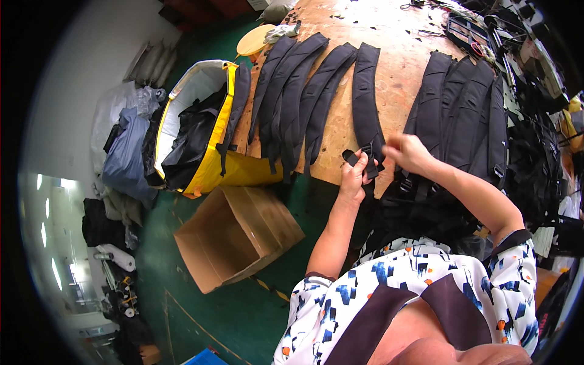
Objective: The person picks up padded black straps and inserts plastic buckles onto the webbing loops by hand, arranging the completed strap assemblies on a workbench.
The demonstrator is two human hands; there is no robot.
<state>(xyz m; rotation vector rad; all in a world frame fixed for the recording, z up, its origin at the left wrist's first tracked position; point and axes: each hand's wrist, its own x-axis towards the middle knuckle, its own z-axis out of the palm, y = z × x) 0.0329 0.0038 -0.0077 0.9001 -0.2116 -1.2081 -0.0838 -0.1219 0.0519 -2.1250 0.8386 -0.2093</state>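
A padded black shoulder strap (367,97) lies lengthwise on the wooden table, its lower end toward me. My left hand (354,176) is closed on the black webbing and buckle (365,149) at that end; a short loop of webbing sticks out to the left of the fingers. Just right of the buckle is my right hand (409,153), fingers bent and smeared by motion, so whether they grip anything is unclear. More black shoulder straps (298,85) lie in a row to the left. Another pile of shoulder straps (465,109) sits to the right.
A yellow bag with a silver lining (204,176) stands left of the wooden table (395,30), black material inside. Below it, an open cardboard box (240,237) rests on the green floor (182,316). Black straps and webbing (535,152) crowd the right side. Plastic-wrapped bundles (125,152) line the wall.
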